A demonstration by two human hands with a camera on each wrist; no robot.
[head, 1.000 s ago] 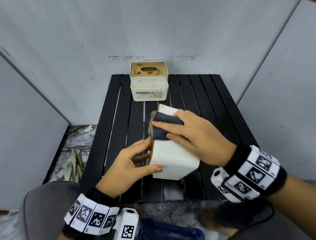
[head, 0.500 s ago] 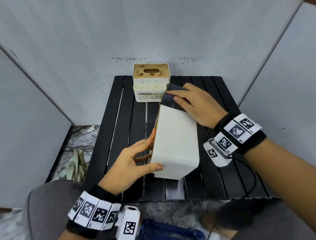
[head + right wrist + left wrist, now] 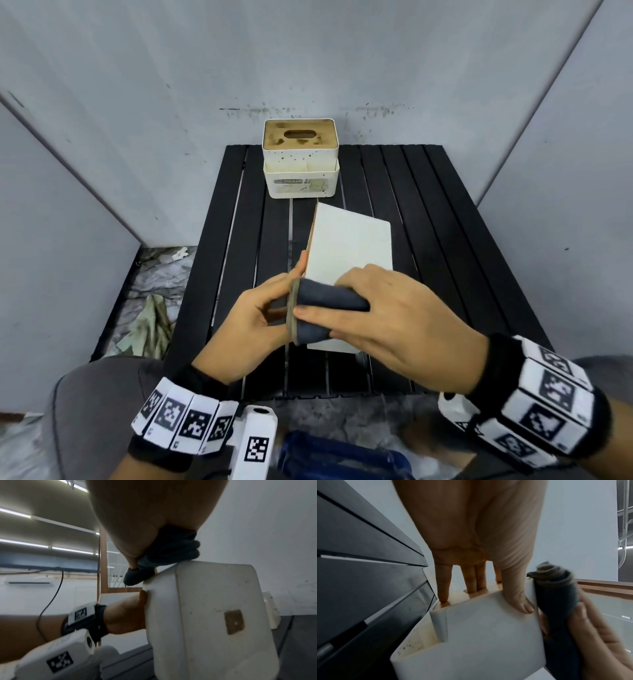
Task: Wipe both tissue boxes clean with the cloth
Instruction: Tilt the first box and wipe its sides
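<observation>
A white tissue box lies tipped on its side on the black slatted table, its wooden top facing left. My left hand grips its near left end, thumb on the white side and fingers against the wooden face. My right hand holds a folded dark cloth and presses it on the near end of the box's upper side. A second tissue box with a stained wooden lid stands upright at the table's far edge.
Grey walls close in on the left, back and right. A crumpled greenish rag lies on the floor left of the table. A blue object lies below the table's near edge, between my arms.
My right hand has slid the cloth from the box's far end back along its upper side to the near end. The left hand keeps its grip.
</observation>
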